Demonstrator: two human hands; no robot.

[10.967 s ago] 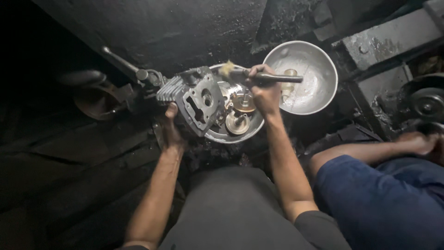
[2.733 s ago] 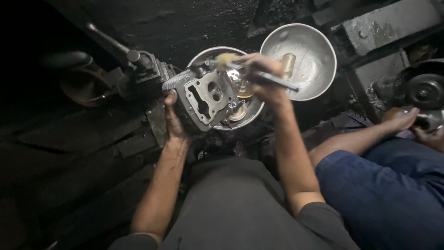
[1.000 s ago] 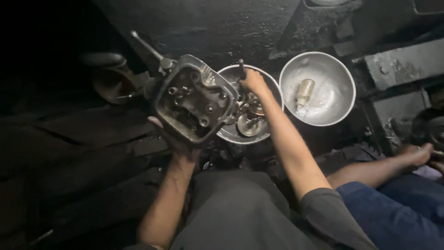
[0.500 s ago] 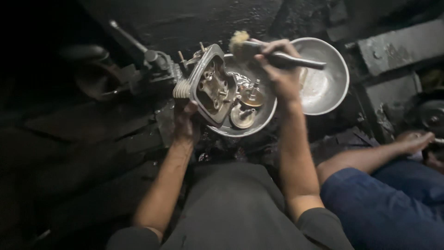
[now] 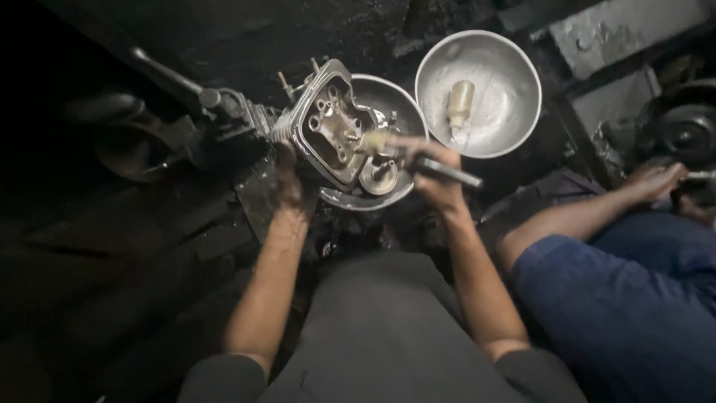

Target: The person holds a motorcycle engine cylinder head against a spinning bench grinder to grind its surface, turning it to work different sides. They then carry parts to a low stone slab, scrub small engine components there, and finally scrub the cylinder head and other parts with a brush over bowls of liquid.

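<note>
Since half a second ago my right hand (image 5: 436, 183) has dropped from above the bowls to the face of the engine cylinder head (image 5: 328, 127), and the brush (image 5: 418, 158) it grips now lies with its pale bristles against that open face instead of raised over the rim. I see the right forearm running up from the lower middle, wrist bent inward, fingers wrapped tight around the dark brush handle, which sticks out toward the right. My left hand (image 5: 287, 179) is closed on the lower left edge of the cylinder head, arm nearly straight, holding the part tilted on its side over the near metal bowl (image 5: 391, 93), where small round metal parts (image 5: 379, 175) lie. Just beside it, farther right, sits a second, larger metal bowl (image 5: 507, 112) with a small pale bottle (image 5: 460, 104) lying inside. At the right edge another person's arm (image 5: 589, 213) in a blue sleeve reaches toward dark machinery.
</note>
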